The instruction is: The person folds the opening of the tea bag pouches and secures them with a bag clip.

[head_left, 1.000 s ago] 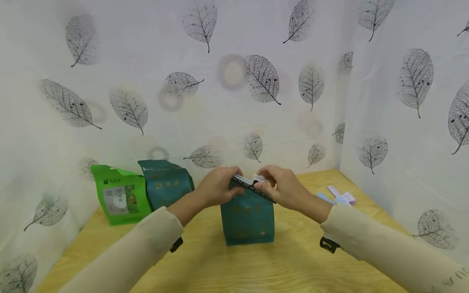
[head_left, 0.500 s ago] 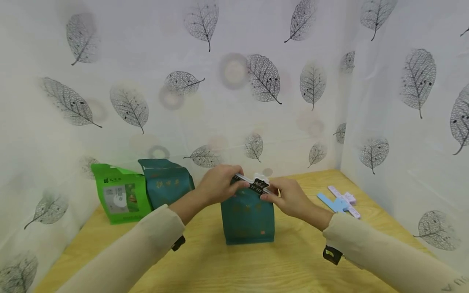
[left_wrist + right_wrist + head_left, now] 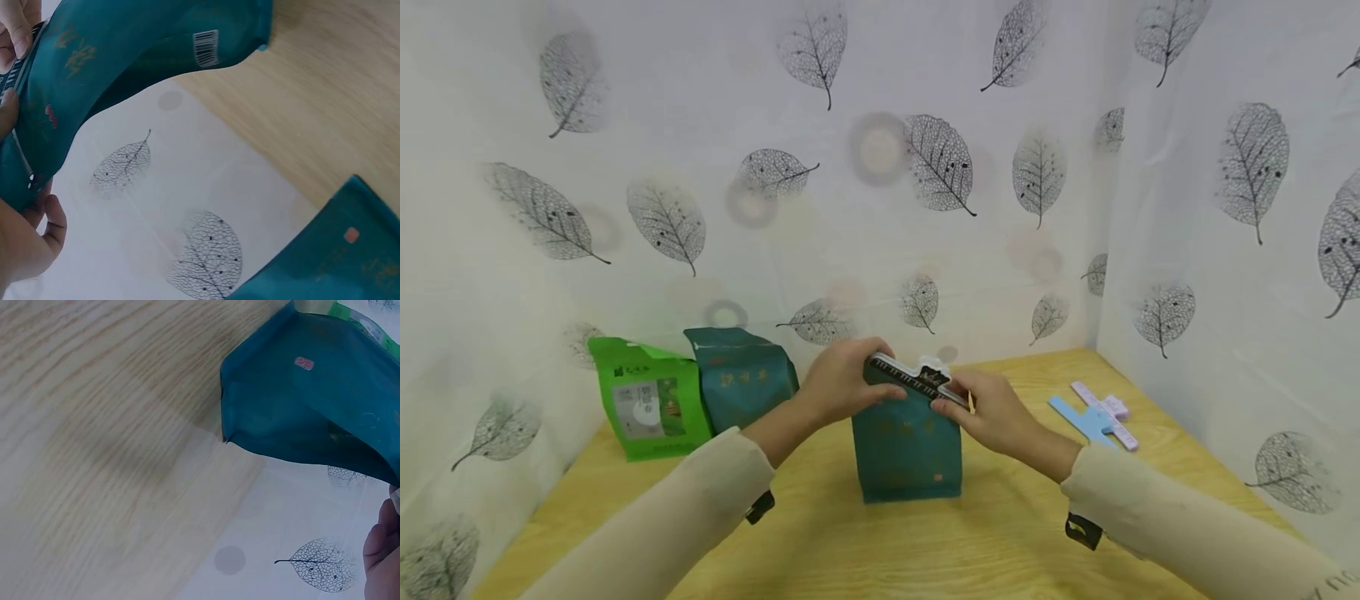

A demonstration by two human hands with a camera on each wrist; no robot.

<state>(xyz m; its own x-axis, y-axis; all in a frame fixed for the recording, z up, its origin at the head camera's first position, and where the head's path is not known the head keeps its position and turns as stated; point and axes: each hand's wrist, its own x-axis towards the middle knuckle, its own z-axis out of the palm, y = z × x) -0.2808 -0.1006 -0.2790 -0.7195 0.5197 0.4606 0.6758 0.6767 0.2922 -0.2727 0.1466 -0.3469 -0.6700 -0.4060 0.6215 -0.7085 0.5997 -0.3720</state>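
My left hand (image 3: 838, 383) grips the left end of a tilted black-and-white clip (image 3: 913, 381) at the top of a teal bag (image 3: 907, 458), upright between the left and right edges of the surface (image 3: 820, 550); my right hand (image 3: 1000, 412), a second ago on the clip's handle, now pinches its right end.

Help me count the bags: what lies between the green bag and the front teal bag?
In the head view, another teal bag stands between the green bag and front teal bag; the left forearm crosses in front.
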